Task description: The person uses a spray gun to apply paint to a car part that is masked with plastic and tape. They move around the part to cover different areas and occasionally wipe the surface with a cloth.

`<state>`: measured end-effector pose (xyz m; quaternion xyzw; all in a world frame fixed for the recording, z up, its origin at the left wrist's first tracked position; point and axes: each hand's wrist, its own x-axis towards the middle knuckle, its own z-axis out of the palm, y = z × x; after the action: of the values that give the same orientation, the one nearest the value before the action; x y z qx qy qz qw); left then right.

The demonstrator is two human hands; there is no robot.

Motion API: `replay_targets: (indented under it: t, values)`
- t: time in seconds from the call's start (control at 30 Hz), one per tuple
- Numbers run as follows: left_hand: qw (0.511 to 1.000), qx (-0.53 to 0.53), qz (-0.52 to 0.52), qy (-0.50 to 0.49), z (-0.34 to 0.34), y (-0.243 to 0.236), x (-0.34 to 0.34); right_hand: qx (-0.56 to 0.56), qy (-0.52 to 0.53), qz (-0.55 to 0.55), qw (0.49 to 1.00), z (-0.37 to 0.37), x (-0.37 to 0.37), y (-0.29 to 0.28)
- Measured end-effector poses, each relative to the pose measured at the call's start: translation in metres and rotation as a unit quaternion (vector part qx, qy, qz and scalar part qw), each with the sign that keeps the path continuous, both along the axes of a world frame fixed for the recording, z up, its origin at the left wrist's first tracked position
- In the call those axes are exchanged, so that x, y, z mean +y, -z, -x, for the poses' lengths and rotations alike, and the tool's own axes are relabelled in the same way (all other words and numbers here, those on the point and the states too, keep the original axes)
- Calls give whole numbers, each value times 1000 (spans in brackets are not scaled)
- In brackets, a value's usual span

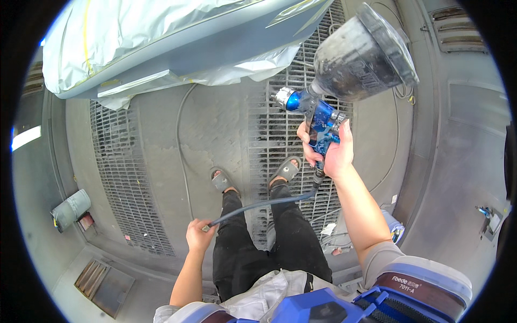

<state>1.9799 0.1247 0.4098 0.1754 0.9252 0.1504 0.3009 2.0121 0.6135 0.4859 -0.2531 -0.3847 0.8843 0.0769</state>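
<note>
My right hand (328, 151) grips a blue spray gun (323, 121) with a silver nozzle pointed left and a large, paint-stained cup (358, 59) on top, tilted to the upper right. A dark hose (277, 200) runs from the gun's handle down and leftward to my left hand (200, 232), whose fingers are closed on it near waist level. Above and left of the gun lies a grey panel (215, 37) with white masking sheet (102, 32) and yellow tape over and around it.
My sandalled feet stand on a grey floor (221, 124) between metal gratings (124, 177). Loose grey hoses (182, 145) cross the floor. A grey cylinder (72, 207) sits at the left wall, another container (390, 226) low at right. A small fitting (487, 220) is at the right wall. Respirator parts (323, 309) edge the bottom.
</note>
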Motion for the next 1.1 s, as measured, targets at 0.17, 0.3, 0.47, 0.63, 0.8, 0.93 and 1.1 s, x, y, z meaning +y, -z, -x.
replay_targets:
  t: [0.17, 0.3, 0.47, 0.63, 0.8, 0.93, 1.1]
  values:
    - [1000, -6, -22, -13, -38, -12, 54, -35, 124, -155, 980, 1, 52, -35]
    - [997, -3, -34, -71, -42, -18, 88, -78, 198, -202, 956, 7, 69, -60]
    - [999, -1, -40, -22, -31, -26, 115, -2, -59, 0, 998, 4, 112, -89]
    - [995, 24, -79, 55, -27, -45, 155, -32, 63, -119, 990, 6, 171, -111]
    - [990, 62, -120, 31, -13, -65, 192, -77, 228, -207, 948, 8, 188, -116]
    - [991, 81, -99, 24, 4, -74, 202, -99, 117, -117, 981, -7, 185, -113]
    - [995, 13, -51, 82, 4, -65, 203, -88, 122, -103, 983, -18, 194, -94]
